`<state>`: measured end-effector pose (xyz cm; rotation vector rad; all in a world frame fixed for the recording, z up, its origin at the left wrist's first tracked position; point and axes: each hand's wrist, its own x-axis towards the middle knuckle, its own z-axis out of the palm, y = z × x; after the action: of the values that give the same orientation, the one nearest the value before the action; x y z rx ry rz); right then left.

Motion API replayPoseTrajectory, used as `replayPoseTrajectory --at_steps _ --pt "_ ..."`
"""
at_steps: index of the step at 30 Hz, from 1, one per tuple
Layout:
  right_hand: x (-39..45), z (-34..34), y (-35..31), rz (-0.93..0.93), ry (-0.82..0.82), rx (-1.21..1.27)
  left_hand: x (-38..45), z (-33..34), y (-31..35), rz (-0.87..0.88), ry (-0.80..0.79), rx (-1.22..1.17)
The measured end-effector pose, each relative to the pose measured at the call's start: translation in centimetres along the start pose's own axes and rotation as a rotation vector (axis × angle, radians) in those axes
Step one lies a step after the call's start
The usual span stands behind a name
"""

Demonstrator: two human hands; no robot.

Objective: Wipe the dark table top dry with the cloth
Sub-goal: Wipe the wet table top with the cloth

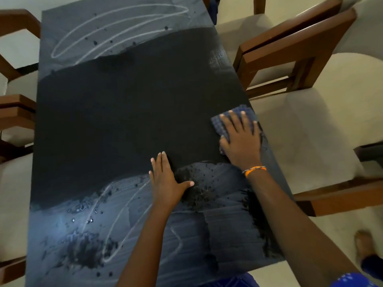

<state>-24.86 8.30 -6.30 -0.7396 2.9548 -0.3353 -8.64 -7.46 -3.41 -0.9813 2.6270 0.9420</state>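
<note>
Wooden chairs (pixel 294 52) around, cream floor (pixel 306 129)

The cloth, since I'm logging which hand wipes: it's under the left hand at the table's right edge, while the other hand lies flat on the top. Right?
Not quite. The head view shows the blue cloth under the right hand; the left hand lies flat on the table top.

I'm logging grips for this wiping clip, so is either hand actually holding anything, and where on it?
Nothing is gripped. The right hand presses flat on top of the blue cloth; the left hand rests flat on the bare table.
</note>
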Motion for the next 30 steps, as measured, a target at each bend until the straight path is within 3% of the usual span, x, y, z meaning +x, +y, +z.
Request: replayPoseTrajectory --at_steps 4,8,11,15,18,20,26,30 --pt "-1.9 -0.7 3.3 0.184 0.032 0.049 -0.1 0.7 0.0 0.029 -0.014 -0.005" --pt "-4.2 0.4 -0.4 0.274 0.049 0.028 -0.3 0.3 -1.0 0.078 0.010 0.019" --pt "-5.9 1.9 -6.9 0.148 0.012 0.029 -0.8 -0.5 -2.5 0.118 0.041 0.061" --pt "-8.5 3.8 -16.0 -0.163 -0.089 0.087 -2.2 -2.6 -5.7 0.057 0.001 0.068" --pt "-8.4 3.2 -16.5 -0.338 -0.076 0.079 -3.4 -3.8 -7.9 0.031 -0.038 0.139" --pt "-7.0 2.5 -14.0 -0.356 -0.031 0.034 -3.4 -3.6 -8.0 0.064 -0.074 0.197" --pt "-5.2 1.0 -5.6 0.046 0.041 0.027 -3.8 -3.7 -8.5 0.094 -0.047 0.162" --pt "-5.8 1.6 -6.1 0.191 0.075 -0.006 -4.7 -4.5 -9.9 0.086 0.027 0.030"
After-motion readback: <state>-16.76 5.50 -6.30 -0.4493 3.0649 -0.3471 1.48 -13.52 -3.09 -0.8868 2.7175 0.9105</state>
